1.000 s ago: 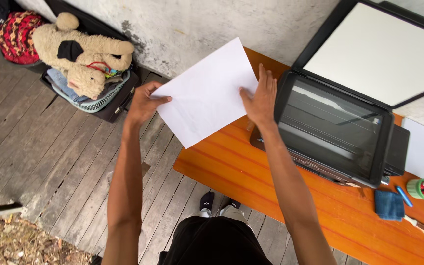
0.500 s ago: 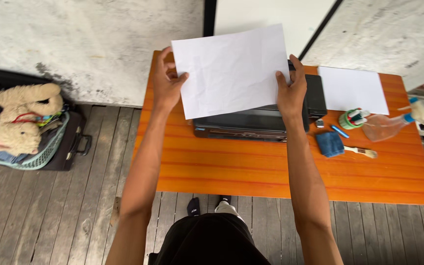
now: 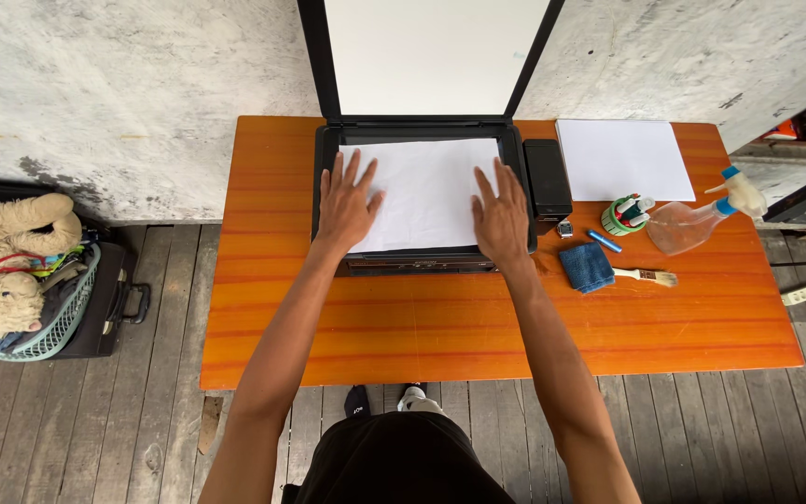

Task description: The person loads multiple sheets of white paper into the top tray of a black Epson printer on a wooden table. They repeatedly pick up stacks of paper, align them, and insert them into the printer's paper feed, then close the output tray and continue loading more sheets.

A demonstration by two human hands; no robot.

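A flatbed scanner (image 3: 422, 201), black and boxy, sits at the upper centre of the frame on an orange table (image 3: 478, 317) of glossy, streaked wood, with its lid (image 3: 436, 56) standing open against the mottled grey wall and showing a plain white underside. A sheet of white paper (image 3: 426, 191) lies flat on the scanner bed, smooth and rectangular, covering nearly all of the glass, its lower edge just above the front lip.

The left hand (image 3: 347, 205) rests palm down on the sheet's left edge with fingers spread and flat, gripping nothing. The right hand (image 3: 501, 217) lies the same way on the sheet's right edge (open, pressing rather than grasping).

To the right of the scanner lies a second white sheet (image 3: 622, 159) in the upper right of the table. Below it stand a green tape roll (image 3: 622, 217) holding small items, a clear spray bottle (image 3: 697, 222) on its side, a folded blue cloth (image 3: 587, 266), a blue pen (image 3: 604, 242) and a small wooden-handled brush (image 3: 647, 275).

At the left edge of the frame a fuzzy beige plush toy (image 3: 2, 257) slumps in a mesh basket (image 3: 53, 327) on weathered grey floorboards.
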